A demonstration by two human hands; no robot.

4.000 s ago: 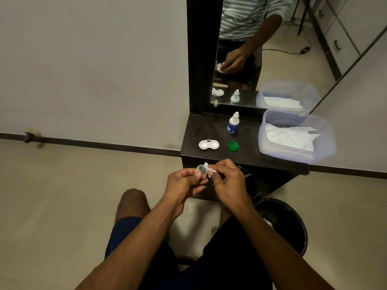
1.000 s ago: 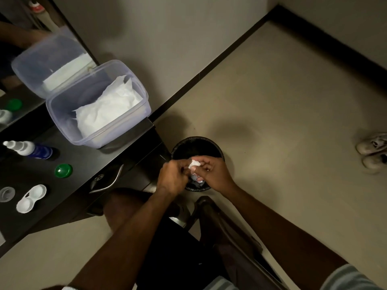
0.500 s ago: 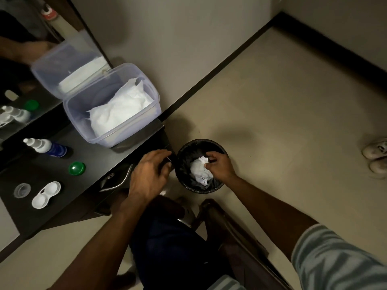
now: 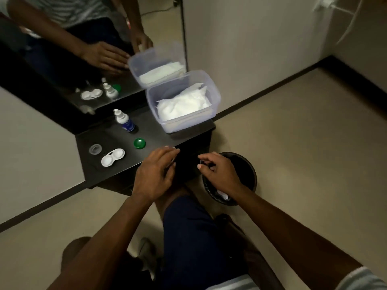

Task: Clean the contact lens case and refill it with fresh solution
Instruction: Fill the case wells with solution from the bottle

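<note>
Both hands, left hand (image 4: pixel 154 174) and right hand (image 4: pixel 219 172), are loose and hold nothing, so gently pick up the solution bottle (image 4: pixel 124 121) to fill the lens case (image 4: pixel 113 157).

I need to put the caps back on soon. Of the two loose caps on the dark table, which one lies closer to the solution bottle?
The green cap. It lies just in front of the solution bottle, while the clear cap sits farther off, at the table's left end beside the white lens case.

The bench (image 4: pixel 159 130) is black. On it sit a white lens case (image 4: pixel 112 157), a green cap (image 4: pixel 139 143), a blue-labelled white bottle (image 4: pixel 124 120) and a translucent lilac tub (image 4: pixel 201 120) of white tissues (image 4: pixel 182 104). The bin (image 4: pixel 250 170) is black, the shorts (image 4: pixel 188 227) navy.
</note>
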